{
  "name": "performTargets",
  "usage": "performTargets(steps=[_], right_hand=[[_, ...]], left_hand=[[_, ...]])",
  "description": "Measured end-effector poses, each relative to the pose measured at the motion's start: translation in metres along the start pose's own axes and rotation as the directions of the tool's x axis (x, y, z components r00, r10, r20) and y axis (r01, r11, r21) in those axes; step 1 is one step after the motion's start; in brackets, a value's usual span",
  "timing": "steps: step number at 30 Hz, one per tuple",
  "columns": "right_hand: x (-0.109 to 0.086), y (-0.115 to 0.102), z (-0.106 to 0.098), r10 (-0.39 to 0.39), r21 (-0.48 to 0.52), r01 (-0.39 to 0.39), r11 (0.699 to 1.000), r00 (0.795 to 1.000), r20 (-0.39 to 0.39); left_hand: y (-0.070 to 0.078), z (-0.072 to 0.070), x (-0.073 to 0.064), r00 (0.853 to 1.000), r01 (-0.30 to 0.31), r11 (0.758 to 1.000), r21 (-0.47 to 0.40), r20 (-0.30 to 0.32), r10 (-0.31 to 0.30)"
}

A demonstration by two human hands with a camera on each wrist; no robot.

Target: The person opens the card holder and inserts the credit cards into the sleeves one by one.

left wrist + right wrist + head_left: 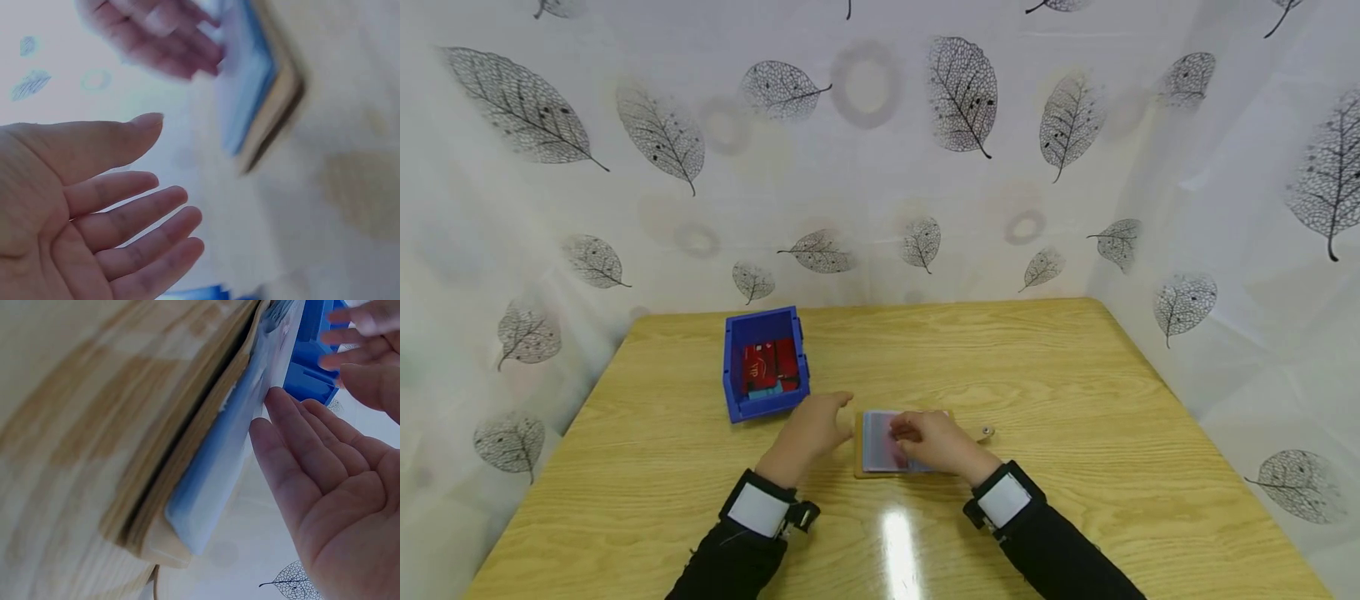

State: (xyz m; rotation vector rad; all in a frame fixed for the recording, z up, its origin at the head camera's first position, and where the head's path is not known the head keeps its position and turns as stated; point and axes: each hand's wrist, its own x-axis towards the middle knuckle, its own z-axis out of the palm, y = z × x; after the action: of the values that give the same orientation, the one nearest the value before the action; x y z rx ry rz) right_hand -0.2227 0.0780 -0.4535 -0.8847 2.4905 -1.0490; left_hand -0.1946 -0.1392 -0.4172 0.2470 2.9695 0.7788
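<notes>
A tan card holder (859,457) lies opened flat on the table, with a stack of clear plastic sleeves (876,442) on it. A short strap with a metal snap sticks out at its right side. My right hand (934,440) is over the sleeves; in the right wrist view its long fingers (281,447) reach to the top sleeve, while the thumb stands away from them. My left hand (808,433) hovers left of the card holder, holding nothing. Its thumb (140,131) is spread from the loosely extended fingers in the left wrist view.
A blue bin (732,367) stands behind my left hand, with red cards (769,363) and a light-blue item inside. Wood-grain table (1037,375) surrounds the card holder. A white curtain (880,183) with leaf prints hangs at the back and both sides.
</notes>
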Motion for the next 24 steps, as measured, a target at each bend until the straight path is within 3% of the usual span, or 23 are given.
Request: performTargets(steps=[14,19,24], right_hand=[[-0.005,-0.003,-0.001,-0.018,0.029,0.018,0.999,1.000,-0.007],[-0.006,-0.004,-0.002,-0.026,0.015,0.026,1.000,1.000,-0.007],[-0.006,-0.003,-0.001,-0.023,0.018,0.023,1.000,1.000,-0.004]], left_hand=[[-0.019,-0.088,0.031,0.985,0.096,0.989,0.113,-0.154,-0.078],[-0.035,-0.101,0.041,0.976,0.172,0.976,0.137,-0.157,-0.150],[-0.054,-0.098,0.050,0.961,0.262,0.949,0.178,-0.142,-0.238]])
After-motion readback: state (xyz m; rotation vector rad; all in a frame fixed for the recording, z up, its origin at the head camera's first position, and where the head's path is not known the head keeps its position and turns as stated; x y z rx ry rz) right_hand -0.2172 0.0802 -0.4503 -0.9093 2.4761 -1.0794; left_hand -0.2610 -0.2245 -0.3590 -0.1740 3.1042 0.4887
